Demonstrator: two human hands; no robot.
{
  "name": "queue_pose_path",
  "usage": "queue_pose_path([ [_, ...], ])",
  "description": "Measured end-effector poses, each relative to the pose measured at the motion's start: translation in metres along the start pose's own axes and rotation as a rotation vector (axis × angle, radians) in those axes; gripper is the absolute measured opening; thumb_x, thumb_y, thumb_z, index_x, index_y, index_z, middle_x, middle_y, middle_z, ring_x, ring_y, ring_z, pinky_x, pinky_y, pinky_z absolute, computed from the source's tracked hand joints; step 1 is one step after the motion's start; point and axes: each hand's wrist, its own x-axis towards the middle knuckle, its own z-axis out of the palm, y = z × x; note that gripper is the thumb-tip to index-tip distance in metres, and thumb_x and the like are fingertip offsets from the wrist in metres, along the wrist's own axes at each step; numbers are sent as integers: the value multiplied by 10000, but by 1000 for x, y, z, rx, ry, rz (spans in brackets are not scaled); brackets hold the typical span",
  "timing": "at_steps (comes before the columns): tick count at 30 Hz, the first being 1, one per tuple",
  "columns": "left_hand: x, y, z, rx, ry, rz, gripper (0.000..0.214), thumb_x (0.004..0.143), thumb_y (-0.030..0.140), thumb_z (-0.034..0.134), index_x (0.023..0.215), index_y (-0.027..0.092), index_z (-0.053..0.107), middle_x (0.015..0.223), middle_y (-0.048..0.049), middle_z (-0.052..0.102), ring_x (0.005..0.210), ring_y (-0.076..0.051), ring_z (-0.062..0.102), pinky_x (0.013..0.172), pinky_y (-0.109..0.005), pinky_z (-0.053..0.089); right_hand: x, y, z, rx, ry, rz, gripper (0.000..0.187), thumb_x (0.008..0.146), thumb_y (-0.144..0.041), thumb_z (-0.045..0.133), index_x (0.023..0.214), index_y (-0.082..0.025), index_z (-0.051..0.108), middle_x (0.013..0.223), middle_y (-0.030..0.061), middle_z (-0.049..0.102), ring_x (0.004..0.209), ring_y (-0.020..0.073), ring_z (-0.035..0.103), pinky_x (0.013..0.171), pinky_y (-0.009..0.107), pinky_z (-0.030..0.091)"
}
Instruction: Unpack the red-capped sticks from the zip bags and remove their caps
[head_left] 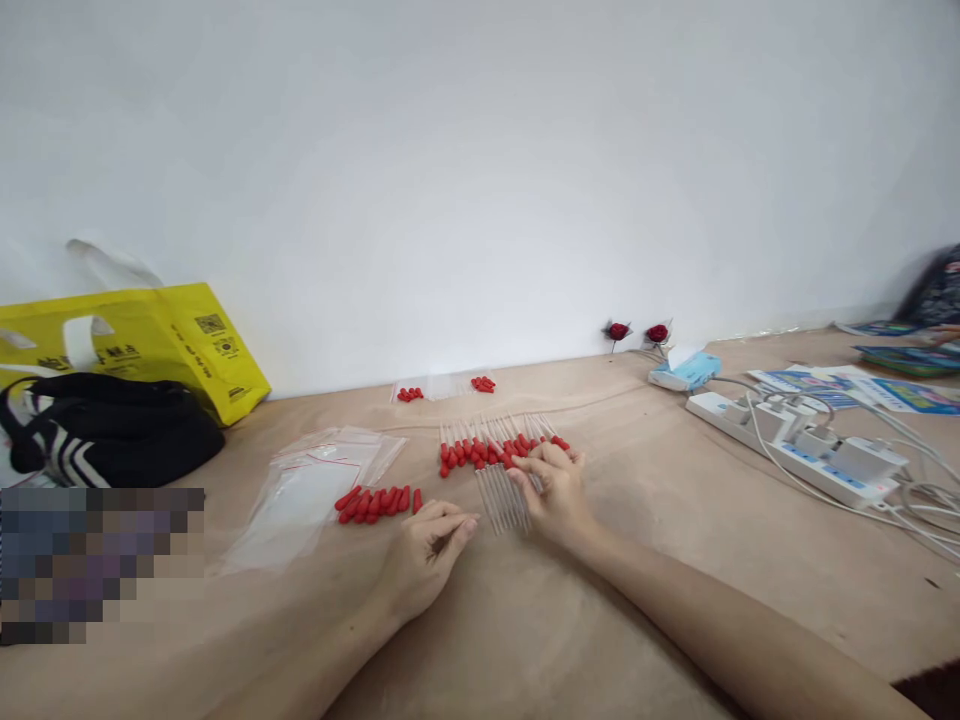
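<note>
My left hand (pixel 426 550) rests on the beige table with its fingers curled in a loose pinch, just right of a row of loose red rubber caps (pixel 377 502). What the pinch holds is hidden. My right hand (pixel 553 487) lies on a fan of clear glass droppers (pixel 502 497), fingers bent down on their tubes. Beyond it a row of droppers with red caps (pixel 487 450) lies side by side. Clear zip bags (pixel 315 485) are piled at the left of the caps.
A yellow shopping bag (pixel 161 340) and a black striped bag (pixel 97 430) sit at the far left by the wall. A white power strip (pixel 802 445) with plugs and cables lies at the right, near a tissue pack (pixel 686 370) and booklets (pixel 900 395).
</note>
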Motion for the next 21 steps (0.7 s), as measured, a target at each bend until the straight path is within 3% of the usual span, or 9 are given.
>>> queue_pose_path([
  [5, 18, 17, 20, -353, 27, -279, 408, 836, 433, 355, 767, 143, 634, 690, -24, 621, 704, -161, 569, 653, -266, 448, -19, -31, 6, 76, -81, -149, 163, 818, -276, 487, 832, -221, 639, 687, -12, 525, 663, 103, 461, 719, 308, 222],
  [9, 25, 19, 20, -476, 57, -393, 389, 805, 461, 389, 742, 133, 588, 623, -8, 586, 584, -135, 547, 531, -235, 434, -19, -28, 6, 90, -135, -224, 137, 802, -293, 515, 795, -240, 641, 693, -12, 524, 678, 111, 456, 704, 305, 236],
  [11, 24, 13, 11, -293, 46, -323, 347, 810, 428, 403, 715, 142, 576, 590, 5, 555, 527, -117, 511, 490, -220, 404, -16, -20, 1, 72, -108, -240, 132, 793, -301, 526, 809, -238, 641, 729, 1, 534, 699, 121, 459, 711, 309, 251],
  [15, 12, -3, -6, 168, 39, -29, 233, 808, 322, 462, 718, 168, 611, 625, 0, 542, 578, -120, 512, 564, -228, 401, -11, -3, -11, -12, -31, -287, 187, 790, -302, 514, 898, -192, 619, 901, 69, 551, 836, 172, 477, 760, 336, 291],
  [18, -1, -10, -7, 245, 0, 58, 221, 829, 292, 443, 779, 180, 627, 643, -1, 540, 578, -110, 518, 567, -214, 410, -10, 0, -12, -43, -112, -392, 264, 788, -343, 523, 1013, -219, 586, 1071, 85, 534, 959, 195, 460, 842, 381, 269],
  [21, -8, -10, -3, 228, -28, 59, 208, 833, 282, 446, 832, 188, 632, 676, -1, 553, 594, -103, 529, 579, -203, 422, -9, -3, -4, -21, -192, -478, 224, 802, -350, 519, 993, -261, 596, 1007, 34, 591, 968, 175, 464, 907, 411, 206],
])
